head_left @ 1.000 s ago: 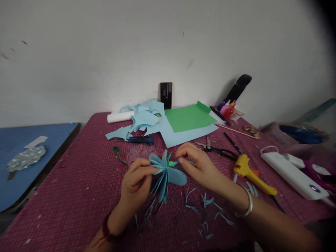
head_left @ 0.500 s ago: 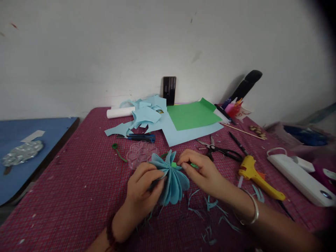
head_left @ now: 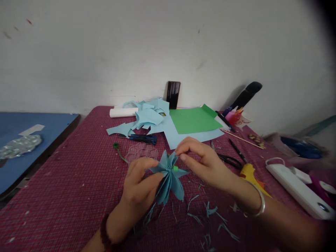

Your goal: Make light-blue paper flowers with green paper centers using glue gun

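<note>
A light blue folded paper flower with fanned petals is held above the red checked tablecloth. My left hand grips it from the left, fingers closed on its folds. My right hand pinches at the flower's centre, where a small green piece shows. A silver bangle circles my right wrist.
Blue paper scraps, a green sheet and a white roll lie at the back. Scissors, a yellow glue gun, a blue cutter and a white device sit nearby. Thin blue paper slivers litter the cloth.
The flower has been turned and lifted slightly between my hands. My right hand rose a little and now pinches nearer the centre.
</note>
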The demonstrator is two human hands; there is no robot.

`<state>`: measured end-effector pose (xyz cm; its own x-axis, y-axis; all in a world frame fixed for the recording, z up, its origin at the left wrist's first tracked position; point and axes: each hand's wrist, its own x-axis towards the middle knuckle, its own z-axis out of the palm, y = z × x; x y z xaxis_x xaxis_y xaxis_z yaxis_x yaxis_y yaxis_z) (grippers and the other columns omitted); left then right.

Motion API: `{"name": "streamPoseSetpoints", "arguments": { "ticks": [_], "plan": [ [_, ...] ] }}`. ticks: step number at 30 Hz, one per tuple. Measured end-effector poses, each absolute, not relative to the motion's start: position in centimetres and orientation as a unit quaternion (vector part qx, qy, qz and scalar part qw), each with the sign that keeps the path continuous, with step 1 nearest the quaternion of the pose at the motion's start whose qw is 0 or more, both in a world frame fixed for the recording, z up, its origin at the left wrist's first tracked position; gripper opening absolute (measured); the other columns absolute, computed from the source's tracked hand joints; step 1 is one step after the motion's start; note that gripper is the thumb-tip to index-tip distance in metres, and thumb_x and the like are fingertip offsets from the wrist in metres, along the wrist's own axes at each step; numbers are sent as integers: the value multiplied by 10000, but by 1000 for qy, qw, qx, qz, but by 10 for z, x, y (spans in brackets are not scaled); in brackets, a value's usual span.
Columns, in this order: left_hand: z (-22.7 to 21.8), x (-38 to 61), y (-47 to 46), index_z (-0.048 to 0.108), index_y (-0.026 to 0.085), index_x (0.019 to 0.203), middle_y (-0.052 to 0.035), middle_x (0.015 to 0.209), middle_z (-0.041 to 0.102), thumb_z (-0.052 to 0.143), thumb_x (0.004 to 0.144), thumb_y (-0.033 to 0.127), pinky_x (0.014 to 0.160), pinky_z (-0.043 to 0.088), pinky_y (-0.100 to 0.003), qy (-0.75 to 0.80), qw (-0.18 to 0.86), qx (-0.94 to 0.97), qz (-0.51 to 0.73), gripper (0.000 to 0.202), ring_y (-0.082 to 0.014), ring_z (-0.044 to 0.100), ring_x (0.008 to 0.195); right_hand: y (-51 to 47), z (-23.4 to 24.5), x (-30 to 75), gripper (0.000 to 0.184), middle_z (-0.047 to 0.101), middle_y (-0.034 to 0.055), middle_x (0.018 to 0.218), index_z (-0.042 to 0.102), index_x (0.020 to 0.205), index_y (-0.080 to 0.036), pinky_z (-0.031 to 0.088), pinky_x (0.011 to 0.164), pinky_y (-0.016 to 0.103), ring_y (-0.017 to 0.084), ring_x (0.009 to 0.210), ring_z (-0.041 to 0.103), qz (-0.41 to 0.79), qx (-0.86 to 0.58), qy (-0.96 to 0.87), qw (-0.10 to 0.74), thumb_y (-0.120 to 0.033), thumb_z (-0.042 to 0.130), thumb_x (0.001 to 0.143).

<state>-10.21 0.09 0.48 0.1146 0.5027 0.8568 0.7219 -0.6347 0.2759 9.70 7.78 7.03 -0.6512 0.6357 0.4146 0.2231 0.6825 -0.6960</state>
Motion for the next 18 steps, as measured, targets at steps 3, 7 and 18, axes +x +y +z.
{"name": "streamPoseSetpoints", "arguments": {
  "ticks": [3, 7, 18],
  "plan": [
    [6, -101, -1, 694, 207, 878, -55, 1037, 579, 637, 793, 36, 833, 489, -356, -423, 101, -730, -527, 199, -196, 557, 980, 93, 89, 84, 126, 617, 57, 972, 646, 897, -174, 467, 864, 336, 166, 934, 574, 307, -182, -905, 232, -94, 550, 878],
    [12, -97, -5, 672, 217, 819, -22, 882, 612, 646, 814, 82, 687, 495, -288, -470, -35, -687, -553, 137, -152, 591, 811, 97, 102, 79, 128, 615, 59, 1037, 660, 896, -188, 477, 899, 356, 167, 981, 583, 319, -141, -923, 166, -114, 556, 893],
    [19, -90, -7, 632, 190, 754, 11, 715, 628, 603, 811, 73, 604, 469, -239, -456, -198, -679, -540, 133, -123, 605, 675, 51, 100, 108, 139, 513, 95, 1347, 664, 918, -212, 357, 1053, 453, 257, 1287, 439, 219, -159, -957, 104, -323, 581, 932]
  ]
}}
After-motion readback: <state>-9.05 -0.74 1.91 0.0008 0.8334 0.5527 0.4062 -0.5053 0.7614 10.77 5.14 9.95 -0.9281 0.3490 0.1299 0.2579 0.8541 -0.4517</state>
